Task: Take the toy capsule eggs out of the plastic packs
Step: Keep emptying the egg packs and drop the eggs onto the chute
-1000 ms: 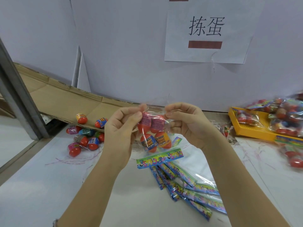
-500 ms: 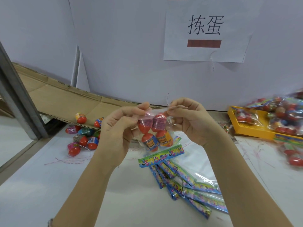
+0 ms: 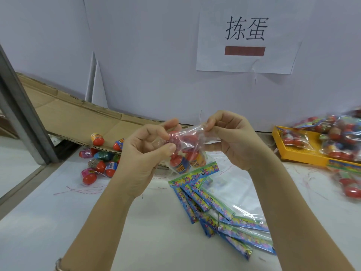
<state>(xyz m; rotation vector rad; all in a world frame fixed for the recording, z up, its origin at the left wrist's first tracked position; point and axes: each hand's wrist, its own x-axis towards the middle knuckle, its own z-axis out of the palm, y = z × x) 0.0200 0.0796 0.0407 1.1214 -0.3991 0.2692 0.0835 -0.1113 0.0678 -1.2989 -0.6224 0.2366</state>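
Two upper eggs (image 3: 186, 138) blur inside the pack (image 3: 207, 136).

On my remote feed, a white paper sign (image 3: 246, 36) printed with two black Chinese characters above a red-brown bar (image 3: 244, 51) hangs on the pale wall (image 3: 146, 55), upper right of the frame. A flattened cardboard sheet (image 3: 68, 118) slopes down from the left along the foot of the wall. A grey metal post (image 3: 21, 106) slants across the far left. A yellow plastic tray (image 3: 304, 153) sits at the right edge of the white tabletop (image 3: 58, 222), which carries faint red scribbles (image 3: 78, 190) at centre left.
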